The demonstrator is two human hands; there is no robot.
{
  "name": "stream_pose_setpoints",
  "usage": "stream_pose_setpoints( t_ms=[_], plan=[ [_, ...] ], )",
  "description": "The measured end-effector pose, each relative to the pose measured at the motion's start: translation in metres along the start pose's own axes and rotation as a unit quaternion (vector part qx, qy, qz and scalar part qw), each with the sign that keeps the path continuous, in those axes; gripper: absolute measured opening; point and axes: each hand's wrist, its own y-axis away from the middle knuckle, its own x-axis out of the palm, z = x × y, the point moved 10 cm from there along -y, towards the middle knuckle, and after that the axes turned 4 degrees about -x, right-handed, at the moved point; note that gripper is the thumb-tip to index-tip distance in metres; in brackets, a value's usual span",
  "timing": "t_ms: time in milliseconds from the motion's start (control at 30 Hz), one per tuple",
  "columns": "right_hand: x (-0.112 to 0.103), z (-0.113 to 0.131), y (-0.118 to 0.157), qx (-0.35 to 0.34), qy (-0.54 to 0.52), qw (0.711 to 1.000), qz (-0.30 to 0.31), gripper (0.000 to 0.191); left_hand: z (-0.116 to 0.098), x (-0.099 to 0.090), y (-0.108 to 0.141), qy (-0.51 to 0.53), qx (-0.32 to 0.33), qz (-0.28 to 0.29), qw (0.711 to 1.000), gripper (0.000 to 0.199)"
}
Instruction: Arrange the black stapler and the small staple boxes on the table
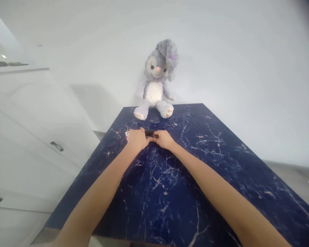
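Observation:
Over the far half of the blue table, my left hand and my right hand are close together, both closed. Between them shows a small black object with a brownish end at my right fingers. The left hand grips its left side, and the right fingers pinch the brownish end. Most of it is hidden, so its kind is unclear. A bit of something white with reddish marks sticks out past the left hand. Just beyond my hands a grey plush rabbit sits upright.
The dark blue marble-patterned table stretches from me to a pale wall behind the plush. White drawers with dark handles stand along the left. On a ledge at upper left lies a dark-handled tool.

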Motion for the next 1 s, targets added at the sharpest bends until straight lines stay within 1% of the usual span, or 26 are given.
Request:
stream_pose_setpoints(
  t_ms=[67,167,267,367,567,733,867,933,1000],
  plan=[
    [0.001,0.0,0.001,-0.001,0.012,1.0,0.003,0.018,-0.004,-0.003,-0.003,0.007,0.001,0.0,1.0,0.077],
    [0.002,-0.001,0.008,0.013,0.033,0.999,-0.014,0.017,-0.006,-0.004,-0.004,0.021,0.0,-0.008,1.0,0.083],
    [0.002,-0.003,0.014,0.033,0.05,0.998,-0.036,0.016,-0.006,-0.006,-0.006,0.038,-0.033,-0.026,0.998,0.089],
    [0.004,-0.004,0.015,0.027,0.049,0.998,-0.036,0.015,-0.008,-0.005,-0.009,0.044,-0.056,-0.032,0.997,0.086],
    [0.005,-0.001,0.015,-0.007,0.047,0.998,-0.031,0.018,-0.011,-0.004,-0.012,0.042,-0.035,-0.036,0.998,0.087],
    [0.003,0.006,0.022,-0.009,0.059,0.998,-0.035,0.016,-0.011,-0.007,-0.009,0.036,-0.023,-0.034,0.999,0.087],
    [0.001,0.007,0.03,-0.004,0.086,0.996,-0.022,0.013,-0.019,-0.011,-0.005,0.053,-0.005,-0.037,0.998,0.083],
    [-0.001,0.006,0.033,-0.004,0.108,0.994,-0.009,0.016,-0.023,-0.014,-0.003,0.058,0.004,-0.041,0.997,0.081],
    [-0.003,0.004,0.033,-0.003,0.129,0.992,0.005,0.023,-0.025,-0.015,-0.002,0.062,0.011,-0.038,0.997,0.079]
  ],
)
